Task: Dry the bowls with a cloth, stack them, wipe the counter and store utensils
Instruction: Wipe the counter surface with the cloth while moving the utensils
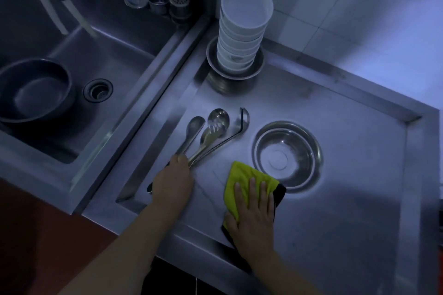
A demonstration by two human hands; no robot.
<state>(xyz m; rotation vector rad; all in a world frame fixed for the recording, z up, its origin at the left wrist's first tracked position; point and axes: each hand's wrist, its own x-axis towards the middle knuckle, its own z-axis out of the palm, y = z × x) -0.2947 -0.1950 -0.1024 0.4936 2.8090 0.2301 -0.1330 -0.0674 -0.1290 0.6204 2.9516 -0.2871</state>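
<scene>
A tall stack of white bowls (pixel 242 29) stands in a metal bowl (pixel 236 72) at the back of the steel counter (pixel 347 175). Several metal spoons and ladles (pixel 211 132) lie fanned out on the counter; my left hand (pixel 173 182) grips their handles at the near end. My right hand (pixel 254 213) presses flat on a yellow-green cloth (pixel 244 175) with a dark underside, lying on the counter. A single steel bowl (pixel 286 153) sits upright just beyond the cloth, touching its far corner.
A sink (pixel 107 74) lies to the left with a dark bowl (pixel 36 91) in it beside the drain. Strainers and small metal cups (pixel 158 1) line the back ledge. A raised rim borders the counter; a tiled wall stands behind.
</scene>
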